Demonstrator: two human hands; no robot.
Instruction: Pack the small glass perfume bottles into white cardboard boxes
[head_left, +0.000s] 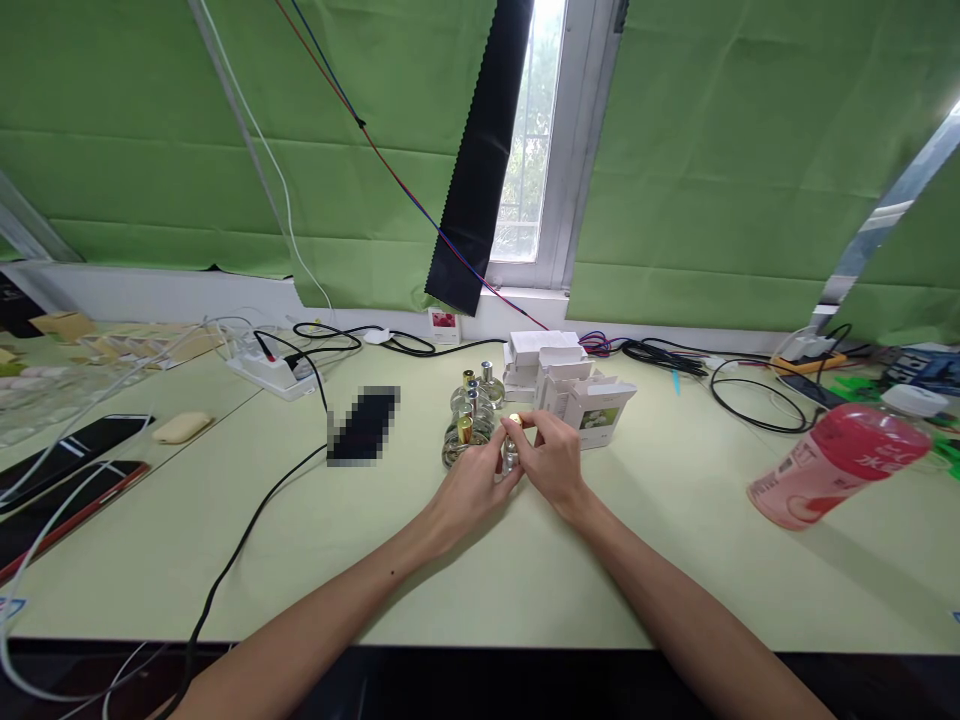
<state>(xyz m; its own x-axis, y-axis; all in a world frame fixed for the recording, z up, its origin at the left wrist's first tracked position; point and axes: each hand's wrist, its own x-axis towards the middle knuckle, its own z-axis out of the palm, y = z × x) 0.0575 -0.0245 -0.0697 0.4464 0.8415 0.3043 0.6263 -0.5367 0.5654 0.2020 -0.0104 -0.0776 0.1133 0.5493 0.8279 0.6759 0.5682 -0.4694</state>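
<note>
— How are the hands posed?
— Forearms are stretched forward; the left hand [471, 487] and right hand [553, 462] are met, each grip closed on a gold-capped perfume bottle [511, 447].
— Where is it found?
— Mid-table [675, 560], just beside other perfume bottles [469, 420].

Your left hand [472, 487] and right hand [556, 462] meet at the middle of the pale green table [675, 570], both holding a small clear glass bottle with a gold cap [511, 445] standing between them. Just behind it to the left sits a cluster of round glass bottles [471, 415]; behind to the right, small white cardboard boxes [574, 385]. Well off to your right a pink plastic bottle [832, 465] lies on its side. Far left lie two flat black phones [71, 450], a white power strip [268, 372] behind them
</note>
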